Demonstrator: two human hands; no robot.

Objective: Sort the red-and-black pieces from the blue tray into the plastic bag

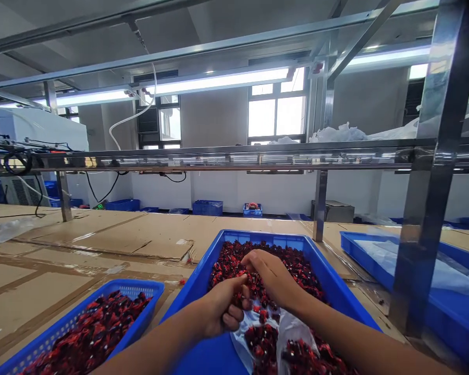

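A deep blue tray point(340, 297) in front of me holds many small, crinkled dark red and black pieces point(297, 265), their exact kind unclear. Over its middle is my left hand point(226, 307), its fingers curled and its thumb bent towards the right hand. My right hand point(271, 276) arches over the same heap with its fingers bent down and inward. Red pieces show between the two hands, but what the fingers grip is hidden. Nearer me, a crumpled white plastic sheet point(291, 328) lies in the tray, with more pieces on and around it.
At the left, a blue perforated basket point(140, 285) holds similar dark red pieces. Another blue tray point(375, 260) with clear plastic sheeting stands at the right, behind a metal post point(422, 234). Taped cardboard point(101, 234) covers the table; a metal shelf rail point(219, 159) crosses above it.
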